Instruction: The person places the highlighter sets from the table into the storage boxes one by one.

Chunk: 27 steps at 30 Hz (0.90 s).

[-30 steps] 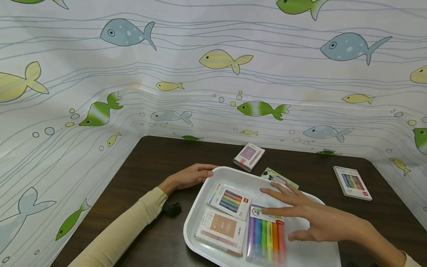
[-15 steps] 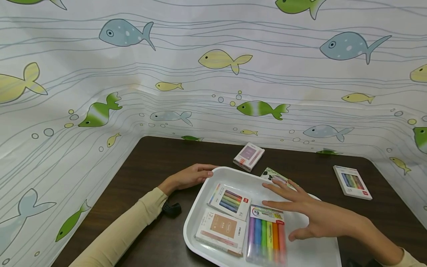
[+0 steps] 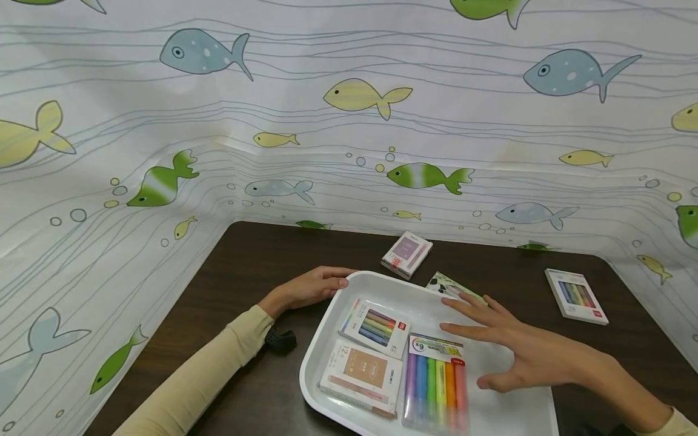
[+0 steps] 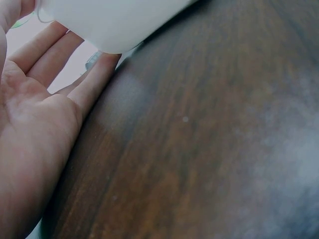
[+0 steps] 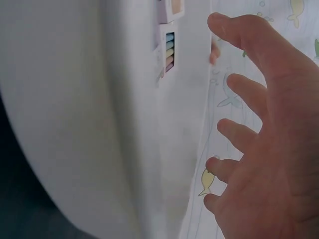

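Note:
A white tray (image 3: 425,297) with a raised rim stands on the dark table. At its far left corner, my left hand (image 3: 305,289) holds the rim, thumb on top; in the left wrist view, the fingers (image 4: 52,55) reach along the outside of the tray corner. My right hand (image 3: 523,348) hovers over the tray's right part with fingers spread and nothing in them. In the tray lie a white box with a rainbow window (image 3: 376,328), a white box with a brown label (image 3: 362,376) and a clear pack of coloured sticks (image 3: 436,384).
Behind the tray lie a white box with a purple label (image 3: 406,255) and a green panda-printed packet (image 3: 447,286), partly hidden by the rim. Another rainbow-window box (image 3: 575,295) rests at the right. A fish-printed sheet (image 3: 327,109) borders the table (image 3: 262,260).
My right hand has shifted slightly to the right, away from the pack of coloured sticks, with fingers still spread. The left hand and the tray stay in place.

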Motion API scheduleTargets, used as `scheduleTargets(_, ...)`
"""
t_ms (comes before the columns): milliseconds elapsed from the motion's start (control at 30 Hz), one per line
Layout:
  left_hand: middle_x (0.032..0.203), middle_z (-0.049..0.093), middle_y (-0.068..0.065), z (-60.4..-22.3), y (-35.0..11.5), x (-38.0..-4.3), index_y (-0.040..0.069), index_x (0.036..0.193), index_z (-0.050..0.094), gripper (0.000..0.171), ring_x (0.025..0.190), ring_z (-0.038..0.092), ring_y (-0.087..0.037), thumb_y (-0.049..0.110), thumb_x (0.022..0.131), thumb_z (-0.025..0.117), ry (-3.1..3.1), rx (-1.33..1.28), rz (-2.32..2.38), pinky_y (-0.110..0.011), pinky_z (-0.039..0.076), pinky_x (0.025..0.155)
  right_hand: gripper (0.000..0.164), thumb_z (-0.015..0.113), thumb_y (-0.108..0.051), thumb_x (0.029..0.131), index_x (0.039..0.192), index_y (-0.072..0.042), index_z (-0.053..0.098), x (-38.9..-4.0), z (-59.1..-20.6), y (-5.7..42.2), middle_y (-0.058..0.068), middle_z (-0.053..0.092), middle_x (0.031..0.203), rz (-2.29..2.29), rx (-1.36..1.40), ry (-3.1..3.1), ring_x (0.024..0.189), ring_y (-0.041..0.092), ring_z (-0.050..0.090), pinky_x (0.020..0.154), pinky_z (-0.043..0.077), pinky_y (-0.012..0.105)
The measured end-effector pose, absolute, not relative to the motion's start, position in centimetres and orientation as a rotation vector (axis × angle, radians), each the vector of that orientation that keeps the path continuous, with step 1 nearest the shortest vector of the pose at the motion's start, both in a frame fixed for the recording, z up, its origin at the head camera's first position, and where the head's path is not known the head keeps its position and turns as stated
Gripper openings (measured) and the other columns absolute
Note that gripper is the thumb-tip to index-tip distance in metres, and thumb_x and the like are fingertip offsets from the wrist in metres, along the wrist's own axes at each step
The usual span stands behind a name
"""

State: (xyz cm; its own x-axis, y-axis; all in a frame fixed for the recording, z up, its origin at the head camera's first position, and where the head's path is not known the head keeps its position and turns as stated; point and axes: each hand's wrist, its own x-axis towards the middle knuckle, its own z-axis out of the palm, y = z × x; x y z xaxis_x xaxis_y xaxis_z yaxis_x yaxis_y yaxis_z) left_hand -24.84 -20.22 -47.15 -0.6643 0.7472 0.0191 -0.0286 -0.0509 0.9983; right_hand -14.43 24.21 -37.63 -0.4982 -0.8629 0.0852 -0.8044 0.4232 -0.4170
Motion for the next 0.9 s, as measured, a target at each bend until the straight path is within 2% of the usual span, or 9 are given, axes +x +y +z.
scheduleTargets(300,0.148,0.050,-0.019,-47.1,-20.4,-24.9,0.001,0.155,0.042,0.048,0.128,0.054,-0.031,0.014,0.109,0.049,1.653,0.786,1.771,-0.042,0.048,0.101,0.084,0.083,-0.040,0.086,0.158,-0.026,0.042,-15.3,-37.8,24.9,0.007,0.021,0.167,-0.615,-1.433,2.594,0.154,0.021,0.002,0.113,-0.012,0.018)
scheduleTargets(500,0.147,0.051,-0.018,-47.0,-20.4,-24.9,0.001,0.154,0.043,0.047,0.128,0.054,-0.031,0.015,0.110,0.049,1.665,0.773,1.768,-0.042,0.048,0.101,0.089,0.084,-0.048,0.083,0.159,-0.030,0.040,-16.1,-38.1,25.4,0.000,0.019,0.168,-0.633,-1.326,2.625,0.154,0.023,-0.001,0.114,-0.012,0.021)
scheduleTargets(667,0.147,0.051,-0.019,-46.9,-20.4,-24.8,0.001,0.154,0.042,0.047,0.127,0.055,-0.030,0.015,0.109,0.049,1.664,0.770,1.773,-0.041,0.048,0.101,0.092,0.085,-0.047,0.082,0.159,-0.028,0.040,-17.0,-38.2,26.0,0.003,0.023,0.167,-0.661,-1.338,2.629,0.154,0.023,0.002,0.115,-0.009,0.022)
scheduleTargets(733,0.147,0.051,-0.019,-47.0,-20.3,-24.8,0.000,0.154,0.042,0.048,0.126,0.055,-0.030,0.015,0.109,0.049,1.664,0.772,1.775,-0.041,0.048,0.101,0.093,0.086,-0.044,0.081,0.159,-0.025,0.039,-17.4,-38.4,26.3,0.004,0.024,0.166,-0.687,-1.323,2.627,0.154,0.021,0.002,0.119,-0.006,0.033)
scheduleTargets(800,0.147,0.051,-0.019,-47.0,-20.3,-24.9,0.000,0.154,0.042,0.047,0.127,0.055,-0.030,0.014,0.109,0.049,1.663,0.772,1.775,-0.041,0.048,0.101,0.093,0.088,-0.040,0.080,0.159,-0.025,0.040,-17.7,-38.5,26.7,0.004,0.025,0.166,-0.720,-1.294,2.627,0.154,0.019,0.002,0.120,0.000,0.051)
scheduleTargets(900,0.147,0.051,-0.018,-47.1,-20.3,-24.9,0.001,0.154,0.042,0.047,0.127,0.055,-0.030,0.014,0.109,0.049,1.661,0.775,1.767,-0.041,0.048,0.101,0.093,0.089,-0.036,0.079,0.158,-0.026,0.042,-18.0,-38.6,27.2,0.003,0.024,0.166,-0.760,-1.256,2.638,0.153,0.018,0.002,0.111,0.007,0.073)
